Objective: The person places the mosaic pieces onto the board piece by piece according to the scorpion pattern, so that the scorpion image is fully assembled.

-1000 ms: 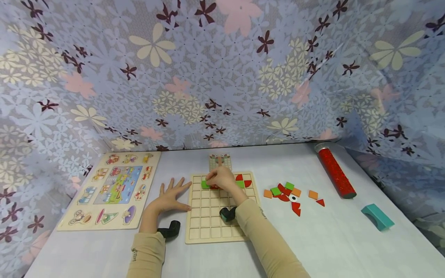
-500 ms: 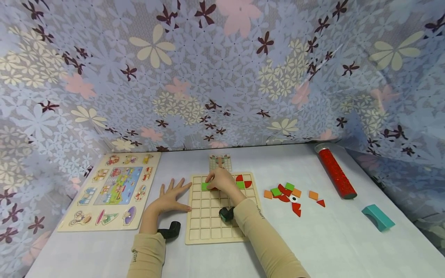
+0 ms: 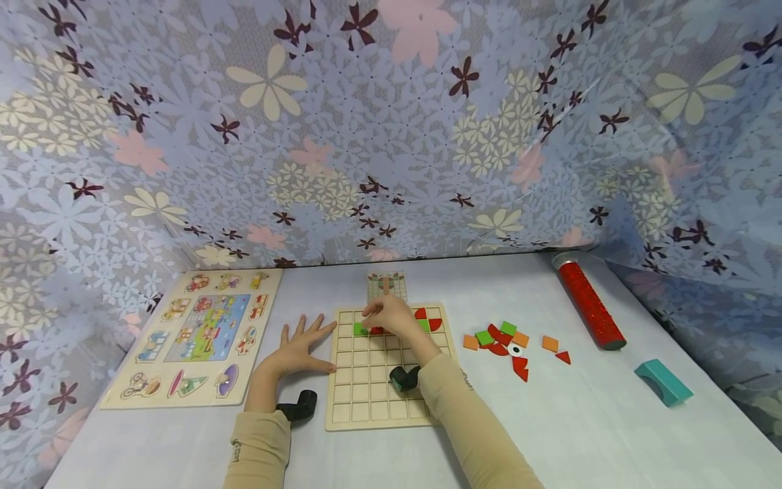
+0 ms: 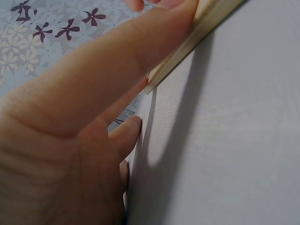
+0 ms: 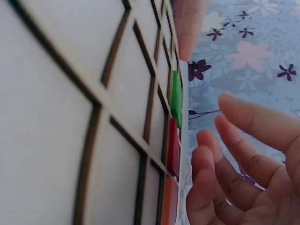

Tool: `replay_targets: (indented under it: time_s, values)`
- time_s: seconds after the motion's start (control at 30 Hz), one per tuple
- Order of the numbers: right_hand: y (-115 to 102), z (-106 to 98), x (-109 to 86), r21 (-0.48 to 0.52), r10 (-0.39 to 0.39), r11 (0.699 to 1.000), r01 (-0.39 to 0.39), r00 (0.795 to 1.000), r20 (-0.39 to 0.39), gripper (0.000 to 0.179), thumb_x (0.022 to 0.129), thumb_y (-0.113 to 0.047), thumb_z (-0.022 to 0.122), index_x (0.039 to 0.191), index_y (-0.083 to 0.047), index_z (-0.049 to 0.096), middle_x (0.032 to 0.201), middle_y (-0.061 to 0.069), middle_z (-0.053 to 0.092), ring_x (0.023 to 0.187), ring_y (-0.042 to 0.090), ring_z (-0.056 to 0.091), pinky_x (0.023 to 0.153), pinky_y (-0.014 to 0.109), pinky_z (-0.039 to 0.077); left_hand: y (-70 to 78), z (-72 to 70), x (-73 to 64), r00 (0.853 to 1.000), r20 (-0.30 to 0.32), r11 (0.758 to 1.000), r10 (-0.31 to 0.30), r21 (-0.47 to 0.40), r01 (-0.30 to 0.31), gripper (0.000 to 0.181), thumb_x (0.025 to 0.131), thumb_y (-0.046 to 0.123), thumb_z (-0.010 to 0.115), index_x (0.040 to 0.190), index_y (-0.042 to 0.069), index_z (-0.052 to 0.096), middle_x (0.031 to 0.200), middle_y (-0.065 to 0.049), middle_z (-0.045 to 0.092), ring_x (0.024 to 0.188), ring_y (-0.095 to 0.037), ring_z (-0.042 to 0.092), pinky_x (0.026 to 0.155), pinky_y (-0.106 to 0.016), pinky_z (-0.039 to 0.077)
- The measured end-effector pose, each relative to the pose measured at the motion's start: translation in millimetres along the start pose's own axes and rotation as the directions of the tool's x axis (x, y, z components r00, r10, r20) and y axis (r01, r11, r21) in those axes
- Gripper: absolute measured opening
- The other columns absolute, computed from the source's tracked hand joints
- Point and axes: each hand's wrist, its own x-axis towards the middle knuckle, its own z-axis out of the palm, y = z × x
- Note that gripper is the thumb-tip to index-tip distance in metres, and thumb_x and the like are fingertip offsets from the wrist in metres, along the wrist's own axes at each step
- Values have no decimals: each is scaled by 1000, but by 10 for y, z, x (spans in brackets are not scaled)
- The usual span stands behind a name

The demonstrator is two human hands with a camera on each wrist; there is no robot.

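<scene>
A wooden grid board [image 3: 362, 375] lies in the middle of the table. My left hand [image 3: 297, 352] rests beside it with fingers spread, fingertip and thumb at its left edge; the left wrist view shows the thumb [image 4: 108, 65] against that edge. Over the board's upper row is my right hand [image 3: 393, 316], fingers loosely bent, nothing between thumb and fingers in the right wrist view. A green square [image 3: 358, 329] and a red piece [image 3: 376, 331] sit in cells just below its fingertips. An orange piece [image 5: 169, 201] shows beyond the red one in the right wrist view. Red quarter-circles [image 3: 435, 324] and a green square [image 3: 423, 325] fill cells further right.
A pattern card [image 3: 397, 286] lies behind the board. Loose red, green and orange pieces [image 3: 499, 349] are scattered to the right, with a white eye piece [image 3: 516, 350]. A picture puzzle [image 3: 208, 326] lies left; a red glittery tube [image 3: 589, 305] and teal arch block [image 3: 664, 382] lie far right.
My right fingertips have come off the green square and shifted slightly right, uncovering more of the red piece. My left hand stays in place.
</scene>
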Motion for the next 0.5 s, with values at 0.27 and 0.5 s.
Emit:
replay_targets:
  time_s: [0.27,0.5]
  values:
    - [106,-196,-80,244,57,968,-56,998,6,22,80,-10,71,100,-2,68,99,8,65,84,25,61,74,36,52,-9,3,9,1000,-9,1000,2,1,-2,94,67,37,79,145,13,32,153,-18,10,137,-45,-11,102,-62,-18]
    - [279,-430,-174,237,63,970,-58,998,-13,25,81,-10,68,104,0,65,93,9,66,74,25,58,60,31,48,-10,11,1,1000,-10,1000,7,-4,-7,94,67,36,79,145,12,32,153,-18,10,137,-45,-11,102,-62,-19]
